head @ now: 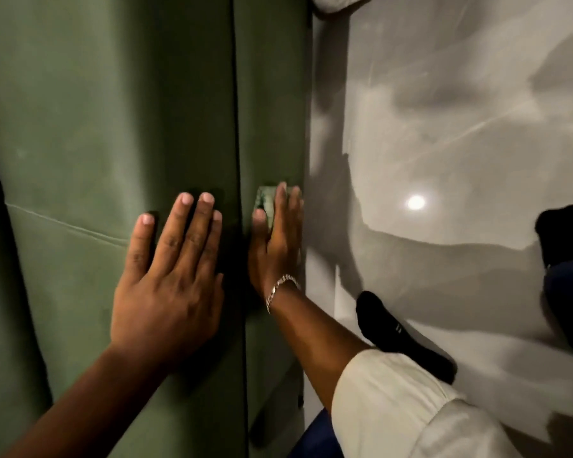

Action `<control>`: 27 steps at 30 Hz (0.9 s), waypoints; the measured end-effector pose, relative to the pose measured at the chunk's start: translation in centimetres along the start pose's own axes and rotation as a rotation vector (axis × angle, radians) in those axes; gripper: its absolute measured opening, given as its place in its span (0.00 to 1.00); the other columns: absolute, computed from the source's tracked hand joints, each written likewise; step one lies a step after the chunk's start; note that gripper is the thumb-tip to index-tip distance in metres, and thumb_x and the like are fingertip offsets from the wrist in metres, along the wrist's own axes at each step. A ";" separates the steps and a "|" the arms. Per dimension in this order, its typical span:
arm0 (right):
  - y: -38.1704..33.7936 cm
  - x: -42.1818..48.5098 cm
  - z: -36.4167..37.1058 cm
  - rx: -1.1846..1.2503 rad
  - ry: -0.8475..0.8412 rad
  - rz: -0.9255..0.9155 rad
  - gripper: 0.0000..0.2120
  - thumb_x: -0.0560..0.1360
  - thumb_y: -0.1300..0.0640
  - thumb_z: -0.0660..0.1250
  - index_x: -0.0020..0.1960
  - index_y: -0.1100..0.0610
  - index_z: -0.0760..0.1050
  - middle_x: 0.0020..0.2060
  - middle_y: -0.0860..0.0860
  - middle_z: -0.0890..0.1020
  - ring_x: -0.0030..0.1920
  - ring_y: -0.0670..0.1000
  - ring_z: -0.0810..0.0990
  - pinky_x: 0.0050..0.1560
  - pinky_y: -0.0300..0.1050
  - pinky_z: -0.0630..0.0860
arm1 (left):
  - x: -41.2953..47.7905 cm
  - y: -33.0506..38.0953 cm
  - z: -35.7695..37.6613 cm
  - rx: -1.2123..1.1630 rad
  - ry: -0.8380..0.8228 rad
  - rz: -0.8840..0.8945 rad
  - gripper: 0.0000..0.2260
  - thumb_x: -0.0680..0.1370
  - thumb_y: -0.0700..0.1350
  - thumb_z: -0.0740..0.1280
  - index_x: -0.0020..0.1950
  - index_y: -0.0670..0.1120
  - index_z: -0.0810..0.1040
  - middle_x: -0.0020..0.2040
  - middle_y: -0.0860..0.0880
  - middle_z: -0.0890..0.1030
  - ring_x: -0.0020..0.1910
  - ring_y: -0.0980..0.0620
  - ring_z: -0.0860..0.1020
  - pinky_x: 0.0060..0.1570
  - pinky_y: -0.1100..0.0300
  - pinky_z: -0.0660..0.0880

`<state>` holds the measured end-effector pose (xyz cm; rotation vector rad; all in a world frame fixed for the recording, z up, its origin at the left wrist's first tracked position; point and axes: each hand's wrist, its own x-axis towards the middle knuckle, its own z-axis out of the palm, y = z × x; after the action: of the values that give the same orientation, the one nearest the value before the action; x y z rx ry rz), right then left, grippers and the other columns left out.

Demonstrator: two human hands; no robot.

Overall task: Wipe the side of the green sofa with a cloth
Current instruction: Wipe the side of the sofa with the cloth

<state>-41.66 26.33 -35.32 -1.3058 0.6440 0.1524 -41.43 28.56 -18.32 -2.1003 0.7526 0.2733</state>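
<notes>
Head view looks down along the green sofa (96, 127), its velvety fabric filling the left half, a vertical seam (237, 110) splitting the broad top face from the narrower side panel. Right of that panel's edge, the glossy grey floor (460, 143) spreads wide and bare, catching one bright light reflection (415, 202). The left hand (169, 276) lies flat on the broad face, fingers spread, its grip wide and holding nothing. The right hand (275, 239), a chain bracelet (280, 289) at the wrist, presses a small green cloth (266, 203) flat against the side panel under extended fingers, just beside the floor-side edge. A black-socked foot (404, 338) rests on the floor near the sofa, below a cream sleeve (394, 408).
</notes>
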 end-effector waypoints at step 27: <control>1.8 2.4 -0.5 -0.125 -0.045 0.064 0.31 0.79 0.39 0.43 0.78 0.52 0.50 0.79 0.56 0.53 0.79 0.58 0.51 0.79 0.55 0.49 | -0.6 1.7 1.4 0.003 -0.042 -0.098 0.31 0.78 0.53 0.56 0.80 0.45 0.55 0.81 0.46 0.56 0.80 0.46 0.50 0.77 0.41 0.44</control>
<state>-40.66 25.79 -38.11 -1.3983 0.6461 0.2777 -42.85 29.19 -19.98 -2.1147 0.6226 0.2614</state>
